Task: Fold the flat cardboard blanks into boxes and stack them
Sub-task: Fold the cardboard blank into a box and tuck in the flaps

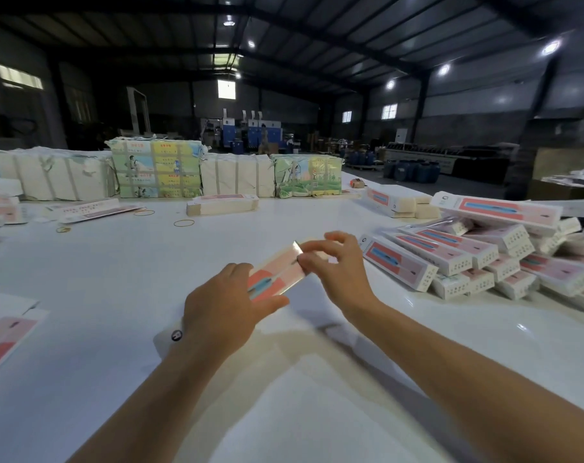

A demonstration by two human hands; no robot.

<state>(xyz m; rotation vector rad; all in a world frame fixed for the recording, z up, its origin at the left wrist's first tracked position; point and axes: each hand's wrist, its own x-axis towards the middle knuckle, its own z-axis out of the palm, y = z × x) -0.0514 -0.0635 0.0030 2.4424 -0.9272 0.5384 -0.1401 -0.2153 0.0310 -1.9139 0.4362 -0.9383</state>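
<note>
Both forearms bare, reaching fwd over the table & converging at centre. Left hand [222,304] lies palm-down, back of hand to the camera, thumb stretched out to the right under the carton it holds, fingers wrapped over its near end. Right hand [334,262] is raised a bit higher, wrist bent, fingertips [304,260] pinching the carton's far end, other fingers loosely curled above.

two hands [223,305], three rubber bands [184,223]

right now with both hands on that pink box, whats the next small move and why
Probably tuck the far end flap shut: the right hand pinches that end of the pink box while the left hand grips the near end. Then it can join the pile of folded boxes.
</note>
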